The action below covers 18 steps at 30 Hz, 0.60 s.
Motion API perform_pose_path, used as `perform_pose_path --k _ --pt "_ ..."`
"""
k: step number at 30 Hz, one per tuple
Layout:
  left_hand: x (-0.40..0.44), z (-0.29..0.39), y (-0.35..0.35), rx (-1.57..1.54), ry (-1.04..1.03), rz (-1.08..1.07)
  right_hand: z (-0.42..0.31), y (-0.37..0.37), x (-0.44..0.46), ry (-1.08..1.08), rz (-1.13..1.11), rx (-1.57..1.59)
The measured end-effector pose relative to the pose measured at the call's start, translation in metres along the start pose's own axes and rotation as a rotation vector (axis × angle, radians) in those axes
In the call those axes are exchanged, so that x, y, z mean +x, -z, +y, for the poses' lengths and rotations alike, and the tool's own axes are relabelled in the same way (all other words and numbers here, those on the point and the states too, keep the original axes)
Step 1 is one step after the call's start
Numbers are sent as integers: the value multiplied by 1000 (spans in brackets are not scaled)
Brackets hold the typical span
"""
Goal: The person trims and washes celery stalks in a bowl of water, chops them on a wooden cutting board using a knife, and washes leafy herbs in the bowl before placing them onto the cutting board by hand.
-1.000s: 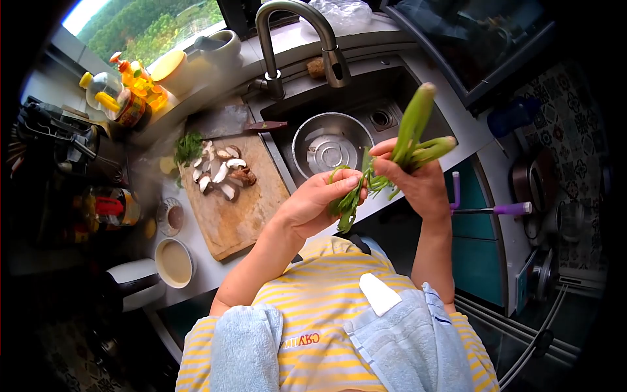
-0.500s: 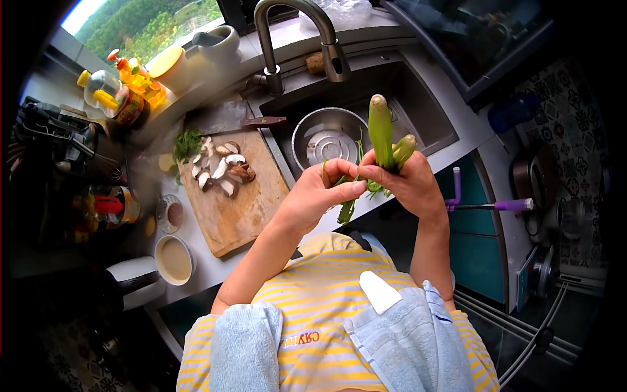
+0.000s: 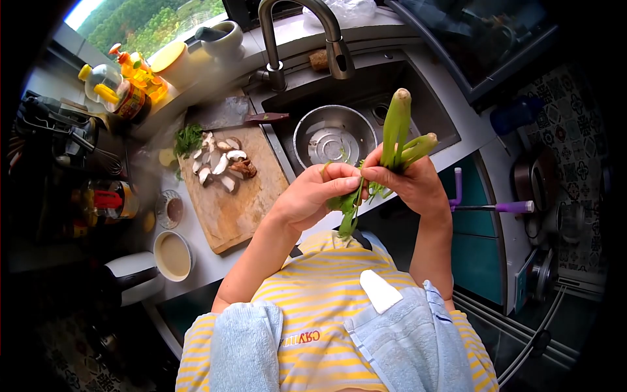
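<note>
My right hand [image 3: 411,183] is wrapped round a bunch of thick green stalks [image 3: 397,130], their pale cut ends pointing up and away from me. Close beside it, my left hand [image 3: 320,195] pinches thin leafy greens [image 3: 347,215] that hang down between the two hands. The fingertips of both hands nearly meet in front of the sink. Beyond them, a round metal basin [image 3: 334,137] sits in the sink [image 3: 428,111].
A wooden cutting board [image 3: 238,215] at the left bears sliced mushrooms [image 3: 222,162] and green herbs [image 3: 189,140]. A cleaver [image 3: 266,117] lies at its far edge. Nearby are a bowl of pale liquid [image 3: 174,256], a faucet [image 3: 339,59] and bottles [image 3: 124,98].
The stalks have swung left, then slightly back right, and now stand more upright than at first. My hands have stayed close together, with the leafy greens shifting between them.
</note>
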State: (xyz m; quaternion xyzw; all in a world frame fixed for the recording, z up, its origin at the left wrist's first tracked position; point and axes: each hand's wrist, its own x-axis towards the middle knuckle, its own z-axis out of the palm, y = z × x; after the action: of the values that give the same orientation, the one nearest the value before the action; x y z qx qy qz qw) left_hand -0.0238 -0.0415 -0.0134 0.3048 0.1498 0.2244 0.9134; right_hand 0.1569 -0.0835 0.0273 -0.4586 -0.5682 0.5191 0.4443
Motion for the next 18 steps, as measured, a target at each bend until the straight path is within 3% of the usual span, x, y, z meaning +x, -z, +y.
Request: perform_pose_path --k 12,18 --pt "1 1 -3 -20 73 56 2 3 1 82 17 -160" --pt "3 1 -1 38 -10 64 -1 1 2 107 45 -288"
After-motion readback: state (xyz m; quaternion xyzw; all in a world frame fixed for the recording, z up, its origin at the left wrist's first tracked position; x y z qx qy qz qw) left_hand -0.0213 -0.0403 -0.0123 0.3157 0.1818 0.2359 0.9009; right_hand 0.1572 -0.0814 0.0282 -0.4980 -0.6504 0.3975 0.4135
